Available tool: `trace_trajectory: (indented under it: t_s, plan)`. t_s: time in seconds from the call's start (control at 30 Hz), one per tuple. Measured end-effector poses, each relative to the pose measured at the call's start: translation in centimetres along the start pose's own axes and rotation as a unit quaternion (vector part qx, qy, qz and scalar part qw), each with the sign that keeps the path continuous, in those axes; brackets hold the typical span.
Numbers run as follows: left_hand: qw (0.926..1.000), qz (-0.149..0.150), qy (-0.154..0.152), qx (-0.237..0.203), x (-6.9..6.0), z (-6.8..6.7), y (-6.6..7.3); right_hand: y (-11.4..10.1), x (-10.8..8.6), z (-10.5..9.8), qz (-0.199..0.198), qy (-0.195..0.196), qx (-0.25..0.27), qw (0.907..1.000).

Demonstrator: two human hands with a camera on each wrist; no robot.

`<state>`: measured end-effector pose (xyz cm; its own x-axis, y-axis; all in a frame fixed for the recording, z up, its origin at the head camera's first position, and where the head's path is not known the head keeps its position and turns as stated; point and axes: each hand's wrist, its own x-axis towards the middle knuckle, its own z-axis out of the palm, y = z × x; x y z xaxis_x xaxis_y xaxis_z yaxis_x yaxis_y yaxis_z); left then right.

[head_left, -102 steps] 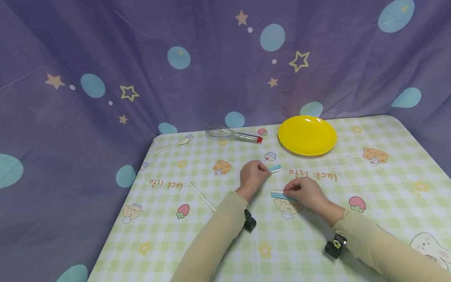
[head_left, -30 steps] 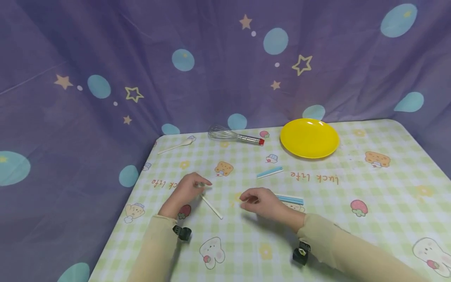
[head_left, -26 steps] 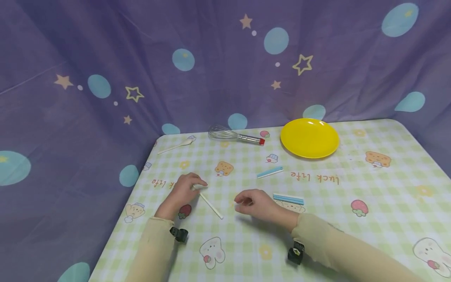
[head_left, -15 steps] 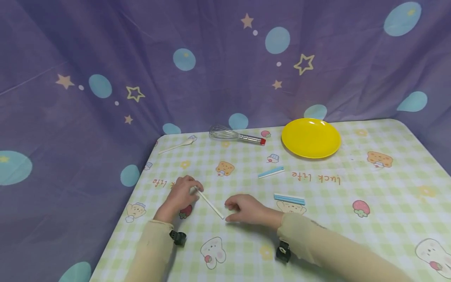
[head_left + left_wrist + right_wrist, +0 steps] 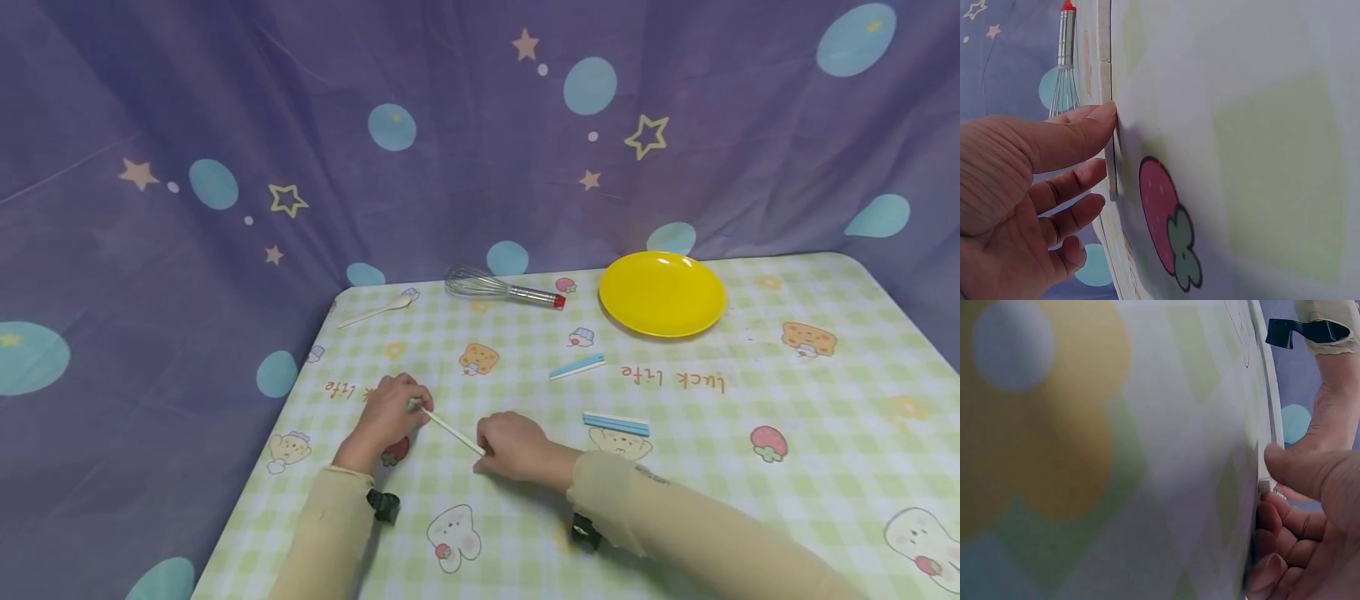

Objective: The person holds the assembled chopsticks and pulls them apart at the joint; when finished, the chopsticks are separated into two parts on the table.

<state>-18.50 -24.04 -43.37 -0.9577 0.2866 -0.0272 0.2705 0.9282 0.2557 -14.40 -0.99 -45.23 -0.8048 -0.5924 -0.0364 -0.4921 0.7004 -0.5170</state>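
A thin white stick [image 5: 453, 432] lies slantwise between my hands on the checked cloth. My left hand [image 5: 392, 412] pinches its far left end; the left wrist view shows the thumb on the stick [image 5: 1105, 81], which has a fine cross line along its length. At the near right end is my right hand [image 5: 513, 447], fingers curled round that end. In the right wrist view the stick's squared tip [image 5: 1264, 485] shows between thumb and fingers. Right of the hands lie two small blue-and-white strip bundles, one farther [image 5: 577, 367] and one nearer [image 5: 616, 424].
A yellow plate [image 5: 662, 295] stands at the back right. Left of it lies a whisk [image 5: 504, 288] with a red handle end. A pale spoon [image 5: 376, 312] is at the back left corner. Behind the table hangs a purple curtain [image 5: 465, 167].
Both hands have left the blue-and-white bundles, which now lie on the cloth. They moved left to the white stick; the left hand took one end, then the right hand closed on the other.
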Motion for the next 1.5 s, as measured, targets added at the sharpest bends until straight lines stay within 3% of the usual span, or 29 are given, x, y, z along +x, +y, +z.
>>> trace_trajectory:
  t_s: [0.23,0.53,0.83,1.0,1.13,1.23,1.5]
  plan:
    - [0.9998,0.002,-0.002,-0.019,0.0,0.2,0.3,-0.2,0.0,0.2,0.017,0.024,-0.006,0.9995]
    - [0.9996,-0.009,0.003,-0.027,-0.2,0.5,0.5,1.0,-0.7,-0.3,0.024,0.093,0.1,0.9904]
    - [0.9955,-0.003,0.008,-0.094,-0.1,0.6,2.1,3.4,-1.5,-2.3,0.06,0.146,0.16,0.9743]
    - [0.9839,0.017,0.019,-0.177,0.1,0.5,3.5,4.8,-2.4,-3.8,0.062,0.154,0.165,0.9722]
    - [0.9708,0.056,0.019,-0.233,0.5,0.7,4.6,6.0,-3.5,-5.0,0.059,0.162,0.166,0.971]
    - [0.9639,0.086,0.014,-0.251,0.7,0.7,5.5,6.9,-4.3,-5.7,0.051,0.169,0.167,0.9699]
    - [0.9521,0.117,0.004,-0.282,1.3,1.5,8.2,7.9,-5.6,-7.0,0.015,0.176,0.154,0.9722]
